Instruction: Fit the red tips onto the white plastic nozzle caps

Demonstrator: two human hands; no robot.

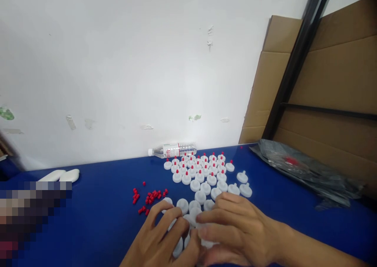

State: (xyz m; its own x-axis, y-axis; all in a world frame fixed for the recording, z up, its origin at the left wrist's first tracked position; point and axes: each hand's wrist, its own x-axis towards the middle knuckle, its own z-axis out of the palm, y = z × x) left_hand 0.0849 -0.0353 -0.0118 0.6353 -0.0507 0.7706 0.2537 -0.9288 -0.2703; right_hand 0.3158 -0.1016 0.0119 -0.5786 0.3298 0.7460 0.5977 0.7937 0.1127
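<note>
White round plastic caps (200, 197) with short nozzles stand in a cluster on the blue table (97, 220). Many at the back carry small red tips (199, 172); the nearer ones show bare nozzles. My left hand (166, 235) arches over the front caps, fingers bent and spread apart. From the right, my right hand (241, 227) reaches in with its fingers stretched out, fingertips touching a white cap (194, 216). Both hands are close together, and several caps beneath them are partly hidden. Loose red tips (151, 196) lie in a scattered group left of the caps.
A clear plastic bottle (173, 150) lies on its side against the wall behind the caps. Grey plastic bags (306, 170) lie at the right. Two white objects (70, 175) are at the far left, beside a pixelated area. Cardboard (271, 78) leans behind a black post (290, 63).
</note>
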